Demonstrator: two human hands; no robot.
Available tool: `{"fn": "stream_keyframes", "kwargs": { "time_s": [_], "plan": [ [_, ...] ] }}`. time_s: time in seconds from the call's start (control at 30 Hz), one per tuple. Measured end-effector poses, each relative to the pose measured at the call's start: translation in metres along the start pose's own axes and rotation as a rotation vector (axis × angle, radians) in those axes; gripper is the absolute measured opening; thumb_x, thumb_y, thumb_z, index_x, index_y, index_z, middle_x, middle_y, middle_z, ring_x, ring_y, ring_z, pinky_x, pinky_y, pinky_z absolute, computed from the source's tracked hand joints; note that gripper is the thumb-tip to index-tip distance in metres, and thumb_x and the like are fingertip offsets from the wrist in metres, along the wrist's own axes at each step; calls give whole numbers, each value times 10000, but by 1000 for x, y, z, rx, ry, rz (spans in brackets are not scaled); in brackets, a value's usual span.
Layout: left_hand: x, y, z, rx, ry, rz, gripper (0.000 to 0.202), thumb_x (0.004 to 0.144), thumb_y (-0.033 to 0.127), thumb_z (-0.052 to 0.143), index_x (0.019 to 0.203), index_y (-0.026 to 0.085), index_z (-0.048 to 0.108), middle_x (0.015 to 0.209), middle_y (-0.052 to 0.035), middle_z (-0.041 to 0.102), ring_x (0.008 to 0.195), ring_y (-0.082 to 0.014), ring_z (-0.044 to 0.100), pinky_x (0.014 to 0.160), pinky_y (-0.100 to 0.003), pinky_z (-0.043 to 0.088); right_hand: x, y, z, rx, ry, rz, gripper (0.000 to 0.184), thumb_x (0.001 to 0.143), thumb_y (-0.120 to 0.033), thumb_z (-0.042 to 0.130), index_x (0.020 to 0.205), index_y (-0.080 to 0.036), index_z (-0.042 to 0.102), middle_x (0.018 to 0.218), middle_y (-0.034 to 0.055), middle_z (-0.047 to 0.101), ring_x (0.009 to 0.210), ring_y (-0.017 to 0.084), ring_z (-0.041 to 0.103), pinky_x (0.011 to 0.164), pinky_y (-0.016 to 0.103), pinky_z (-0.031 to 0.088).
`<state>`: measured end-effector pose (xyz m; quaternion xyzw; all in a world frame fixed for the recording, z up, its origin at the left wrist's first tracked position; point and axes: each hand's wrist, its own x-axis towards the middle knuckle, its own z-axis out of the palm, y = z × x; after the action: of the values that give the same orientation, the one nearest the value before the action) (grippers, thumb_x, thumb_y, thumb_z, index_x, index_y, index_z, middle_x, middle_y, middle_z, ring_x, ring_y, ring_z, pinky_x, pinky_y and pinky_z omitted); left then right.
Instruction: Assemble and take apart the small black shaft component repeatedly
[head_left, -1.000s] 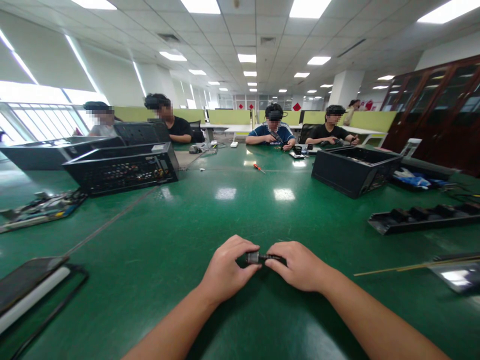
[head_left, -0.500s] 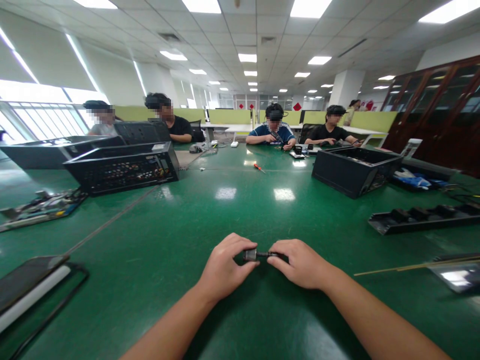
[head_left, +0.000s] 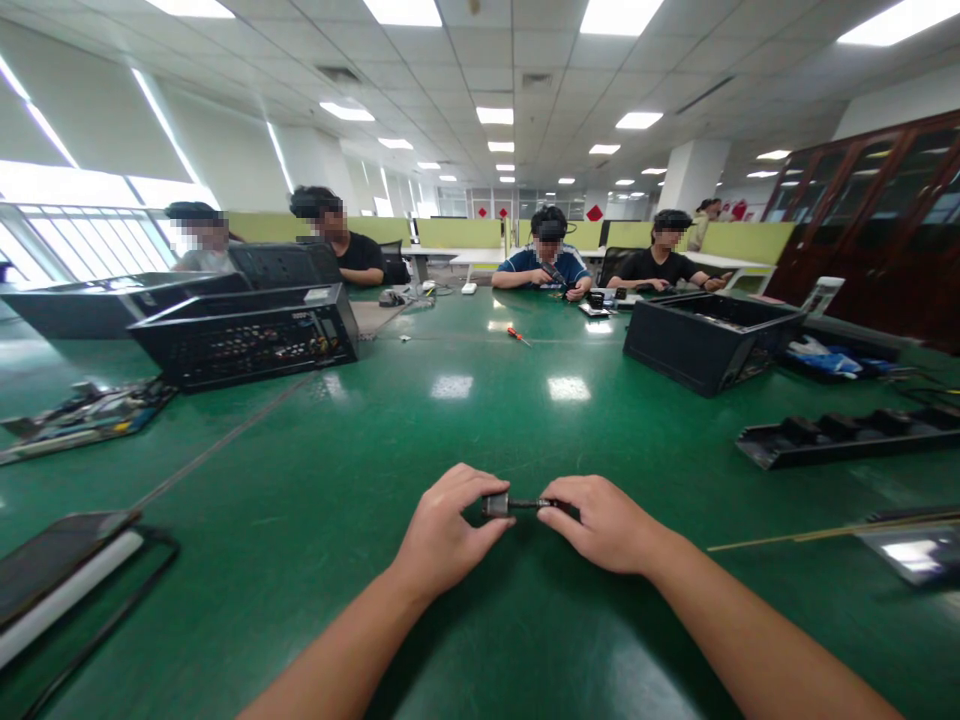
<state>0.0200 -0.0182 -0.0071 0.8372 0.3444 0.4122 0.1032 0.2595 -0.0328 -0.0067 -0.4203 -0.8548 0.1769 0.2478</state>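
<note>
Both my hands meet low over the green table (head_left: pixel 360 440), left hand (head_left: pixel 442 535) pinching a small dark part (head_left: pixel 496 505) and right hand (head_left: pixel 604 525) pinching its thin stem end, steadying it between them.

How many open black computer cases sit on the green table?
2: one computer case at far left, another at far right. Flat panels and trays elsewhere may belong to further cases; that cannot be told.

On the green table (head_left: pixel 390 430), a black computer case (head_left: pixel 247 335) sits far left — a circuit board (head_left: pixel 82 410) lies just left of it, a red-handled screwdriver (head_left: pixel 516 335) well to its right.
</note>
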Motion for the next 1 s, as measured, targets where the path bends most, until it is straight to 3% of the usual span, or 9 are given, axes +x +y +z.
{"fn": "stream_keyframes", "kwargs": {
  "time_s": [1.0],
  "plan": [
    [1,-1,-5,21,0,-13,279,746,154,784,1010,220,726,950,-55,752,882,-213,689,811,-371,574,0,0,-4,-26,-7,34,225,996,-320,509,948,-182,680,894,44,704,837,172,631,773,284,427]
  ]
}}
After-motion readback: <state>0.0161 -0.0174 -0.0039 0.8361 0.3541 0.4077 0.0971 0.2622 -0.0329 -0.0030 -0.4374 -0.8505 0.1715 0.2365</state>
